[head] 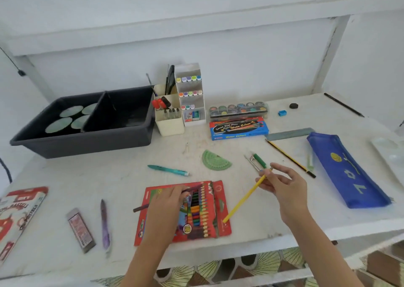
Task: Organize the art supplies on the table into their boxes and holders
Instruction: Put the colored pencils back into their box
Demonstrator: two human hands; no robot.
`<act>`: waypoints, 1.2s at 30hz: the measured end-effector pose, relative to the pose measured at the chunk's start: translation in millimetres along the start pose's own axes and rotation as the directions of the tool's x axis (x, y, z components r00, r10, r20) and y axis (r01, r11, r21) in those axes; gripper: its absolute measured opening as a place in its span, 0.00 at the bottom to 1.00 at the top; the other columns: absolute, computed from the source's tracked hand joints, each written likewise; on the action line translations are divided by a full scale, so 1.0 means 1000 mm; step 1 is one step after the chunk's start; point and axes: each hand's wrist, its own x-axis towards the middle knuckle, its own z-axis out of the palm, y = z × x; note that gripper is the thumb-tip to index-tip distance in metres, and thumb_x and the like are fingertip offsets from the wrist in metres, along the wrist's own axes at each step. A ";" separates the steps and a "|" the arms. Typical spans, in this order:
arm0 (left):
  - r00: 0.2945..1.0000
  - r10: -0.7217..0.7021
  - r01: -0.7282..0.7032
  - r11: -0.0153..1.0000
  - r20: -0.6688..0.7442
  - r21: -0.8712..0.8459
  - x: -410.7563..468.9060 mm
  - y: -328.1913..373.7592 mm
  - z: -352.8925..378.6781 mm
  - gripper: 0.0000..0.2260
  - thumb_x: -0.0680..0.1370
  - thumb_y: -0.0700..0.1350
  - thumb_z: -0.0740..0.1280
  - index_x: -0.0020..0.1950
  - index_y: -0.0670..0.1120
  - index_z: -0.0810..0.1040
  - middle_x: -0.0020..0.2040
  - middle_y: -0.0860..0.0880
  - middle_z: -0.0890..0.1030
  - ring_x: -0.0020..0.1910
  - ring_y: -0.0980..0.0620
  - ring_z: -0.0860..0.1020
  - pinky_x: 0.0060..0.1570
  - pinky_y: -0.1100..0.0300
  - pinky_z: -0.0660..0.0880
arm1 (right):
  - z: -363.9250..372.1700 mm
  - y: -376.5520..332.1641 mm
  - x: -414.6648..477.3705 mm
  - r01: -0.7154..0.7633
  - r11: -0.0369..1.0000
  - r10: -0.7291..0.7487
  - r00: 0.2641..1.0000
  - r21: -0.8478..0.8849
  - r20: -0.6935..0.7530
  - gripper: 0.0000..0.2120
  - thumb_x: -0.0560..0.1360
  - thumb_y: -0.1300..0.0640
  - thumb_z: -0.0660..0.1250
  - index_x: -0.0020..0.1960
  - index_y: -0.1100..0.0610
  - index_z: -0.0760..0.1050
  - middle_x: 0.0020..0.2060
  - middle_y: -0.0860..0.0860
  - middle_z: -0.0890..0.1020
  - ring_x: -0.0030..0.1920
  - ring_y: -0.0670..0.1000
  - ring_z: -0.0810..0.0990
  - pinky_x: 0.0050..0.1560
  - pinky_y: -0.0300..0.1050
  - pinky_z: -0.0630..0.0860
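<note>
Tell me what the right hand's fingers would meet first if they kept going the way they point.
Probably the green-handled compass: the right hand points up-left, holding the yellow pencil. Height above the table is unclear.

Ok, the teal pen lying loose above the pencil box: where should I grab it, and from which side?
Pinch the teal pen around mid-barrel, coming straight down from above. It lies flat on the table, running left to right with bare surface all around, so fingers can close across its narrow width from front and back.

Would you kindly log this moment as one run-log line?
left hand: slotting dark pencil into red pencil box | right hand: holding yellow pencil | step: boxing pencils
</note>
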 end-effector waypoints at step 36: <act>0.969 -0.237 0.210 0.937 -0.069 -0.281 -0.024 0.003 0.012 0.14 0.81 0.48 0.60 0.64 0.45 0.75 0.57 0.48 0.81 0.57 0.51 0.78 0.59 0.54 0.72 | -0.011 0.029 -0.073 -0.053 0.987 -0.002 0.938 -0.150 -0.348 0.12 0.74 0.63 0.69 0.57 0.63 0.73 0.39 0.58 0.83 0.29 0.47 0.83 0.31 0.32 0.78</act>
